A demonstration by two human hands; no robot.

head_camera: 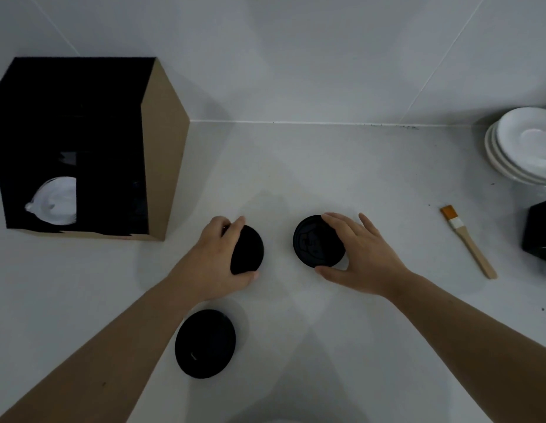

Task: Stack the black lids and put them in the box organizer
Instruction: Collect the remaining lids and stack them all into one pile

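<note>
Three round black lids lie on the white counter. My left hand (218, 257) grips the left lid (250, 248), fingers over its far edge and thumb at its near edge. My right hand (361, 254) curls around the right lid (314, 242), thumb at the near rim and fingers over the top right. The third lid (204, 343) sits alone, nearer to me, under my left forearm's right side. The box organizer (161, 166), black in front with brown cardboard sides, stands at the far left. White lids (56, 203) show in its left slot.
A stack of white saucers (522, 148) stands at the far right by the wall. A small wooden brush (470, 242) with orange bristles lies right of my right hand. A black object (540, 230) sits at the right edge.
</note>
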